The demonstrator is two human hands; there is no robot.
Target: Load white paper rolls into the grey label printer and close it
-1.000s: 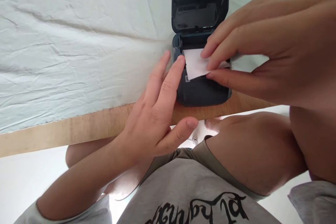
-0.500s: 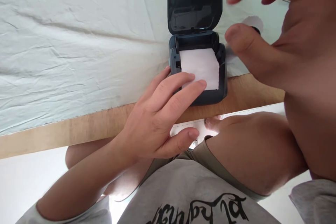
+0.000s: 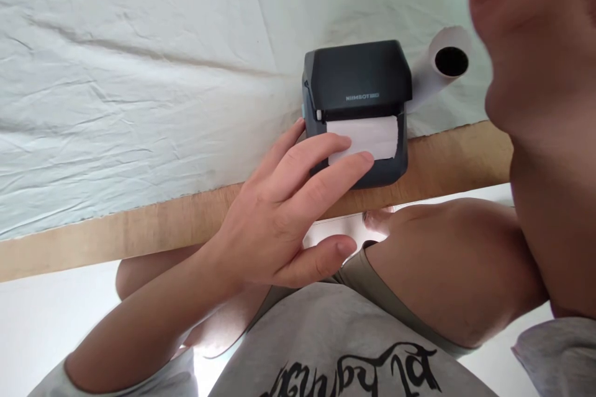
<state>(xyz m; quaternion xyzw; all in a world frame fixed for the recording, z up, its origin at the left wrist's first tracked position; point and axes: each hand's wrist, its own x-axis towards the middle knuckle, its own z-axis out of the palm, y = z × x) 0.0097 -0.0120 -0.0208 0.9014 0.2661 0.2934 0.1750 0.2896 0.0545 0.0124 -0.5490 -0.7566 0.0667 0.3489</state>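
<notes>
A dark label printer sits near the table's edge, its lid lowered over the body. White label paper comes out from beneath the lid and lies over the printer's front. Spread out, my left hand rests two fingertips on this paper, while another finger touches the printer's left side. At the upper right, my right hand is raised close to the camera, away from the printer. It is blurred and partly cut off by the frame, and most of its fingers are hidden.
A white paper roll with a dark hollow end lies right behind the printer. Pale wrinkled cloth covers the table, leaving a bare wooden edge along the front. My legs are below that edge.
The printer's lid, upright before, has swung down over the body. My right hand has moved up and to the right, uncovering the paper roll. My left hand has barely shifted.
</notes>
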